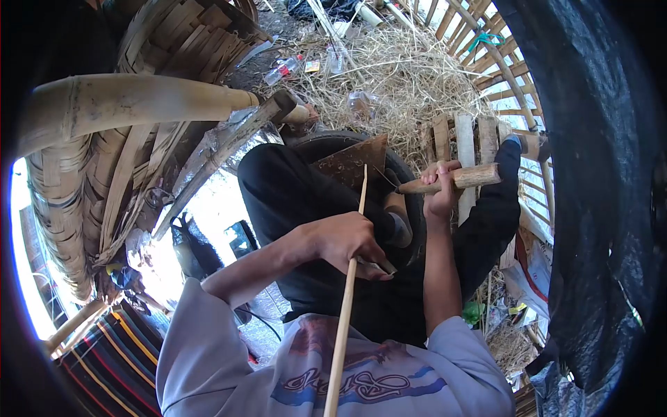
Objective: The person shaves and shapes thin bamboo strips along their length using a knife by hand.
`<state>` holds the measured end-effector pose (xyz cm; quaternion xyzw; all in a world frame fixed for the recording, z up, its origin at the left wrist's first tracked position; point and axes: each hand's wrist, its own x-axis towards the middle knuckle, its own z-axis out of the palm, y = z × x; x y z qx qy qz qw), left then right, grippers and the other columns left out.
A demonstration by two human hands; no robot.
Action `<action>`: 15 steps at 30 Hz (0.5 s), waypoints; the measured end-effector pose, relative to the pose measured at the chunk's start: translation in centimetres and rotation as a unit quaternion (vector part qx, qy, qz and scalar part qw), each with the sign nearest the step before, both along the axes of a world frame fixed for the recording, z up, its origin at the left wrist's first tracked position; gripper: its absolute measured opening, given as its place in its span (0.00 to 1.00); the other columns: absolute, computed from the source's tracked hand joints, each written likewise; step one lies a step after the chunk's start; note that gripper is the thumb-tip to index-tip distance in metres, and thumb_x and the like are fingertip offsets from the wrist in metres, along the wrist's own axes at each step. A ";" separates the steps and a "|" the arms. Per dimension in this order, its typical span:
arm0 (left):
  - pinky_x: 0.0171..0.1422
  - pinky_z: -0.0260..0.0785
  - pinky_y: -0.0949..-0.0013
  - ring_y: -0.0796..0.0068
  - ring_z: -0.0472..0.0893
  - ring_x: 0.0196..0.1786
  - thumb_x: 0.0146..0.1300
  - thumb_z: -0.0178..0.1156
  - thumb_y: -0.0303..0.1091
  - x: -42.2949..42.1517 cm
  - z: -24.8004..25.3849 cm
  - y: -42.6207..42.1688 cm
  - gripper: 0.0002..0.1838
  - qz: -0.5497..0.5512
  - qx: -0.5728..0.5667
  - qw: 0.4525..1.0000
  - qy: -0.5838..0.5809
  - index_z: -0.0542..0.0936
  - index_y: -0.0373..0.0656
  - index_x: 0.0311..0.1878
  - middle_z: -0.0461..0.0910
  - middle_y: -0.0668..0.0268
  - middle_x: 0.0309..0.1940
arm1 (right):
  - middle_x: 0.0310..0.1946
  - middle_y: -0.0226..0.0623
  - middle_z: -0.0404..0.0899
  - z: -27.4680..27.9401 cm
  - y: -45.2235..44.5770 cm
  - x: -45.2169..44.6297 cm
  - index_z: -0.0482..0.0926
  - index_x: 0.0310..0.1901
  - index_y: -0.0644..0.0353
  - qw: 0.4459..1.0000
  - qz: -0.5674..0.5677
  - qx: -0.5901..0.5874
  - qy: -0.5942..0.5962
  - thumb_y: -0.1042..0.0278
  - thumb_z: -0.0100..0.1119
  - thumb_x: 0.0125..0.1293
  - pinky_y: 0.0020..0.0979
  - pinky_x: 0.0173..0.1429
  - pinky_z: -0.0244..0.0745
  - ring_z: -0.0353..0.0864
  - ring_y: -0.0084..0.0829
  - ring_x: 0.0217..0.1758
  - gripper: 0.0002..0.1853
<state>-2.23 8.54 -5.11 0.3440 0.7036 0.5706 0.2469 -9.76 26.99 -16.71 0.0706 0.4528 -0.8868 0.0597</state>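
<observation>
Now one strip [340,340] slants up past the shirt [417,399], held in the left hand [351,240], its grip curled, while the right hand [440,189] has its grip closed round one handle [479,176]. One rusty plate [361,154] sits just beyond, with straw [410,69] and at least two bottles [283,70] farther off; one thick pole [153,104] juts in at left. The strip's lower end is cut off, and what joins the handle's tip is unclear.

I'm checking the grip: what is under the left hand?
A pale strip shows on either side of the left hand, with dark trousers beneath; the strip's stretch within the hand is covered.
</observation>
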 end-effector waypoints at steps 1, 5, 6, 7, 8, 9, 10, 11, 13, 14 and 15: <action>0.24 0.62 0.58 0.56 0.72 0.18 0.60 0.63 0.44 -0.6 0.2 0.4 0.25 -0.024 -0.034 0.998 0.045 0.67 0.45 0.12 0.68 0.64 0.08 | 0.22 0.30 0.64 0.0 0.0 0.1 0.65 0.32 0.58 1.000 -0.004 0.004 -0.005 0.77 0.51 0.63 0.27 0.33 0.65 0.64 0.22 0.25 0.05; 0.21 0.61 0.57 0.54 0.73 0.18 0.60 0.63 0.46 -1.6 0.6 1.0 0.25 -0.073 -0.060 0.995 0.021 0.68 0.44 0.12 0.70 0.63 0.10 | 0.22 0.30 0.64 0.2 0.1 0.2 0.65 0.32 0.57 1.000 -0.002 0.010 -0.003 0.75 0.52 0.62 0.27 0.33 0.66 0.65 0.22 0.25 0.06; 0.21 0.61 0.57 0.54 0.73 0.18 0.60 0.63 0.46 -1.8 0.8 0.8 0.25 -0.072 -0.060 0.995 0.022 0.68 0.44 0.12 0.70 0.63 0.10 | 0.22 0.31 0.64 0.3 0.1 0.1 0.65 0.32 0.57 1.000 -0.004 0.011 -0.001 0.75 0.52 0.62 0.27 0.33 0.66 0.65 0.22 0.25 0.06; 0.21 0.59 0.58 0.54 0.72 0.17 0.60 0.64 0.46 -1.8 0.9 0.6 0.26 -0.067 -0.050 0.996 0.011 0.67 0.44 0.12 0.69 0.63 0.09 | 0.22 0.31 0.64 0.3 0.1 0.0 0.65 0.32 0.57 1.000 -0.004 0.012 -0.001 0.75 0.52 0.62 0.27 0.33 0.66 0.65 0.22 0.25 0.06; 0.20 0.58 0.58 0.54 0.71 0.16 0.59 0.64 0.45 -1.7 0.9 0.4 0.26 -0.062 -0.039 0.997 -0.002 0.67 0.44 0.12 0.68 0.63 0.09 | 0.22 0.31 0.64 0.4 0.1 0.0 0.65 0.32 0.57 1.000 -0.009 0.007 -0.007 0.75 0.52 0.62 0.28 0.33 0.66 0.65 0.22 0.25 0.06; 0.20 0.58 0.58 0.54 0.71 0.16 0.59 0.64 0.45 -1.5 0.9 0.2 0.26 -0.061 -0.037 0.997 -0.006 0.67 0.44 0.12 0.68 0.63 0.09 | 0.22 0.31 0.64 0.4 0.1 0.0 0.65 0.32 0.57 1.000 -0.015 0.001 -0.014 0.75 0.52 0.62 0.28 0.33 0.66 0.65 0.22 0.25 0.06; 0.20 0.57 0.58 0.55 0.70 0.15 0.59 0.65 0.44 -1.5 1.0 0.1 0.26 -0.058 -0.027 0.998 -0.017 0.65 0.44 0.12 0.66 0.63 0.08 | 0.22 0.31 0.64 0.3 0.2 0.1 0.65 0.32 0.57 1.000 -0.015 0.002 -0.017 0.75 0.52 0.62 0.28 0.33 0.66 0.65 0.22 0.25 0.06; 0.20 0.57 0.58 0.55 0.69 0.15 0.59 0.66 0.42 -1.5 1.0 -0.2 0.26 -0.055 -0.017 0.998 -0.025 0.64 0.43 0.12 0.65 0.63 0.08 | 0.22 0.30 0.64 0.2 0.3 0.0 0.65 0.31 0.57 1.000 -0.016 0.008 -0.014 0.74 0.52 0.62 0.28 0.33 0.66 0.65 0.22 0.25 0.06; 0.20 0.56 0.58 0.56 0.69 0.14 0.58 0.66 0.41 -2.0 0.2 -1.0 0.26 -0.043 0.005 0.997 -0.059 0.63 0.43 0.12 0.64 0.63 0.08 | 0.22 0.30 0.65 0.1 0.4 -0.2 0.65 0.31 0.57 1.000 -0.018 0.014 -0.011 0.74 0.52 0.62 0.29 0.34 0.66 0.65 0.22 0.25 0.06; 0.20 0.55 0.58 0.57 0.68 0.14 0.58 0.67 0.41 -2.4 -0.1 -1.6 0.26 -0.031 0.027 0.995 -0.094 0.63 0.43 0.13 0.63 0.64 0.08 | 0.22 0.30 0.65 0.2 0.5 -0.2 0.65 0.32 0.57 1.000 -0.017 0.013 -0.013 0.74 0.52 0.62 0.29 0.34 0.66 0.65 0.22 0.25 0.06; 0.21 0.55 0.60 0.59 0.69 0.14 0.58 0.67 0.37 -3.2 -0.1 -2.3 0.25 -0.035 0.008 0.996 -0.086 0.63 0.43 0.13 0.63 0.64 0.08 | 0.21 0.30 0.65 0.3 0.5 -0.2 0.65 0.32 0.58 1.000 -0.015 0.012 -0.014 0.74 0.52 0.62 0.29 0.34 0.67 0.65 0.22 0.25 0.06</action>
